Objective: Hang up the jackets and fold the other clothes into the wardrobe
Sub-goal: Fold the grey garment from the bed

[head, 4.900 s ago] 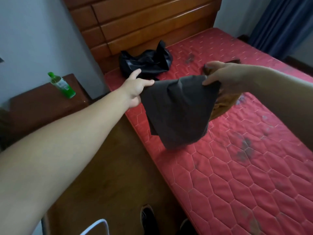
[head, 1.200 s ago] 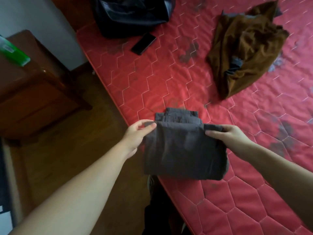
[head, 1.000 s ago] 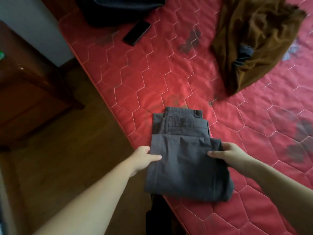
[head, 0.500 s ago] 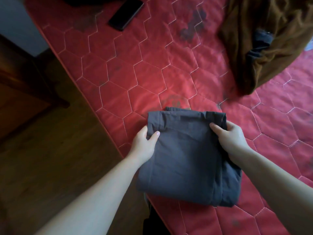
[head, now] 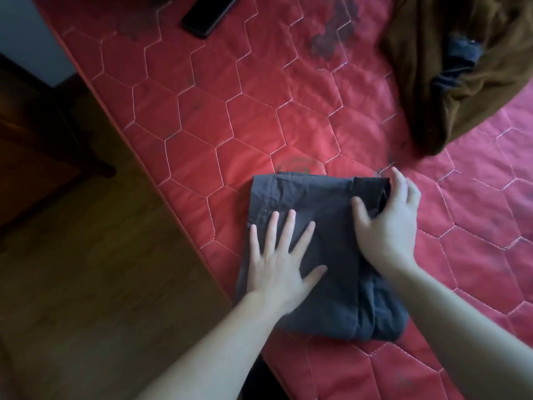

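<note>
Trousers [head: 331, 307], dark grey and folded into a thick rectangle, lie at the mattress's [head: 230, 116] near left edge. Left hand [head: 277, 264] presses flat on them, fingers straight and spread. Right hand [head: 386, 223] grips the fold's far right corner, thumb on top. Brown garment [head: 450, 82] lies beyond; phone [head: 207, 13] farther back.

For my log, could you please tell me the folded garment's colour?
The folded fabric garment is plain dark grey; head view.
</note>
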Tool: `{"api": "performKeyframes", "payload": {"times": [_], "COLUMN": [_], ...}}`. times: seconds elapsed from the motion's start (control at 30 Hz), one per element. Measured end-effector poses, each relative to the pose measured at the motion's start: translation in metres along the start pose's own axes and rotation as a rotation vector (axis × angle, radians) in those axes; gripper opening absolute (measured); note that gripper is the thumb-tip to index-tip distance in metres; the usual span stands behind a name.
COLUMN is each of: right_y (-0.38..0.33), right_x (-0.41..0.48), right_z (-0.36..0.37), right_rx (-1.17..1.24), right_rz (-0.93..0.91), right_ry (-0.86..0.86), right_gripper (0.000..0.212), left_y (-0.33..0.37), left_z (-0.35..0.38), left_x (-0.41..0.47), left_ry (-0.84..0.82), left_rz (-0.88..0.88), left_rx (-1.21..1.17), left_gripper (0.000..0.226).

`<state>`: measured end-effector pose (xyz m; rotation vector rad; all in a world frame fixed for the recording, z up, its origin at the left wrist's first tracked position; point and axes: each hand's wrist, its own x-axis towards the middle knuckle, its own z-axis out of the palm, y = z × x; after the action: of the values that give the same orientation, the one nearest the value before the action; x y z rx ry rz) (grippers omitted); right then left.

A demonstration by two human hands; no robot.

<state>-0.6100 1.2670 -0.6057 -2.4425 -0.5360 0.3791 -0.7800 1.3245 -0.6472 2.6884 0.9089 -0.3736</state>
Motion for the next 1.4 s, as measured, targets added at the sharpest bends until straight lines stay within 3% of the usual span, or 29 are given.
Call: {"api": "performKeyframes", "payload": {"times": [0.07,0.13,0.23,0.57,0.87,1.0,1.17,1.3,1.4], "right_y": [-0.003,0.009,0.044,0.055,0.076,0.089,0.119,0.124,0.115], "right_x": [-0.022,-0.038,-0.035,-0.054,-0.076,-0.108,-0.115,-0.114,-0.107], "right_z": [0.002,0.013,0.025,0.033,0.016,0.014,-0.011,-0.022,-0.02], "right_rx": [-0.24,-0.412,-0.569,-0.597,-0.643,-0.632,-0.702,-0.709,-0.718], "right_rz": [-0.384,-0.599,-0.516,-0.522,-0.487,-0.578,-0.694,-0.866,-0.954], "right_ry": [-0.017,-0.196,-0.364,-0.331,-0.332,-0.38,-0.466,-0.394,-0.348], "right_gripper": [0.061,0.055,0.057,0.062,0.069,0.073,0.106,0.084,0.088], "left_y": [0.0,0.0,-0.008,-0.013,-0.019,-0.003,-0.009,-0.008,-0.006], "left_z": [0.009,0.013,0.012,0.011,0.013,0.023,0.024,0.023,0.017], "left_x": [0.003,0.005,0.01,0.013,-0.043,-0.058,-0.066,-0.077,-0.082], "left_ry": [0.012,0.056,0.114,0.126,0.049,0.055,-0.052,-0.089,-0.078], "left_rz": [-0.011,0.007,0.013,0.004,-0.035,0.13,0.137,0.188,0.158], "left_rx": [0.032,0.032,0.0,0.005,0.075,0.105,0.144,0.192,0.202], "left_gripper": [0.072,0.067,0.065,0.069,0.076,0.08,0.105,0.11,0.107]}}
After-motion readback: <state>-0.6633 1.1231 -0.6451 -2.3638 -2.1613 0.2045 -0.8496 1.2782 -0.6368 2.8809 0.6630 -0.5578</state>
